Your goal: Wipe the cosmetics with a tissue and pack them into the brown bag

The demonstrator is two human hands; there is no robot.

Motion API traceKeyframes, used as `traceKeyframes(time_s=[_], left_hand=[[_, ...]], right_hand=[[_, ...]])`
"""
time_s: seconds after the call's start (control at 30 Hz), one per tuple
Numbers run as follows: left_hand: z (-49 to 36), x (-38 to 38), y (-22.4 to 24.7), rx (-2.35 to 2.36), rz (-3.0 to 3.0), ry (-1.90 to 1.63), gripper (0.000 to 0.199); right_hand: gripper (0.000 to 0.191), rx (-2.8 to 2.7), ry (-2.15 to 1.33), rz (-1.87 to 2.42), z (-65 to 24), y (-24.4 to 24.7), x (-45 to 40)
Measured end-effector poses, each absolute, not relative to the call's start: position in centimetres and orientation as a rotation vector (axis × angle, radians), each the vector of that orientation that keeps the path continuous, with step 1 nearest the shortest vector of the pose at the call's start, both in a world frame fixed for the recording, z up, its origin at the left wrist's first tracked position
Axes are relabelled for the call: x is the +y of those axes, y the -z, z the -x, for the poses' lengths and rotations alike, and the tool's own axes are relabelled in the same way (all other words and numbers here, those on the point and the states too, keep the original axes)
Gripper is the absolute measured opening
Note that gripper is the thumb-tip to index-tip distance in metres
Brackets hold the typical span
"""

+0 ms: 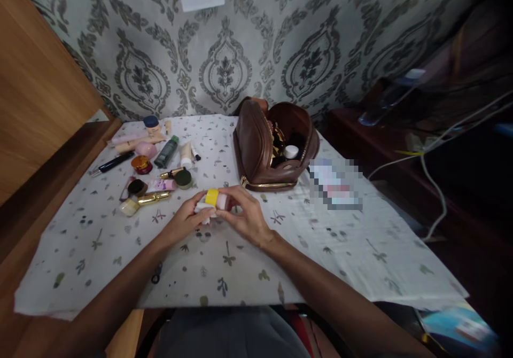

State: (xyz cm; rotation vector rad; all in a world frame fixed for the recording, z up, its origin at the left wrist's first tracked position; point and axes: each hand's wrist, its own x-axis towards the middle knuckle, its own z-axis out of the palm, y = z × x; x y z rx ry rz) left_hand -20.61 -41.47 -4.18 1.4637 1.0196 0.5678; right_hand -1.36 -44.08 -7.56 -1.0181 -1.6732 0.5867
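In front of me, above the near middle of the table, my right hand (248, 216) grips a small cosmetic container (211, 196) with a yellow band and a pale pink end. My left hand (186, 216) is closed on a white tissue or cloth (203, 207), pressed against the container's other side. Fingers partly cover both items. Just beyond my right hand stands a brown leather bag (254, 149), unzipped. Inside it are a white-lidded jar (290, 152) and a tortoiseshell-patterned item (277, 139).
To the left lie several cosmetics: a green bottle (166, 153), a cream tube (186, 155), a gold tube (154, 197), an amber-lidded jar (141, 164) and a blue-lidded jar (151, 124). A blurred-out flat item (335, 184) lies right of the bag. Cables (435, 187) hang beyond the table's right edge.
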Motion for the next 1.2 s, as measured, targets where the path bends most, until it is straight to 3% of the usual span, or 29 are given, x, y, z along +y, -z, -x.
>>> traceKeyframes(time_s=[0.23,0.47,0.8,1.2], left_hand=[[21.1,-41.5,4.6,0.920,-1.887,-0.692,0.062],[21.4,-41.4,5.7,0.962,-2.196,-0.728,0.059],[21.4,-41.7,5.7,1.078,-2.154,-0.663,0.048],[20.9,-41.5,5.6,0.938,-1.984,-0.803,0.025]], right_hand=[[0.049,-1.204,-1.462,0.948,2.1,6.6,-44.1],[0.051,-0.987,-1.813,0.888,2.1,6.3,-43.6],[0.052,-0.987,-1.837,0.846,2.4,6.6,-43.7],[0.056,-1.296,-1.355,0.883,2.5,7.6,-43.9]])
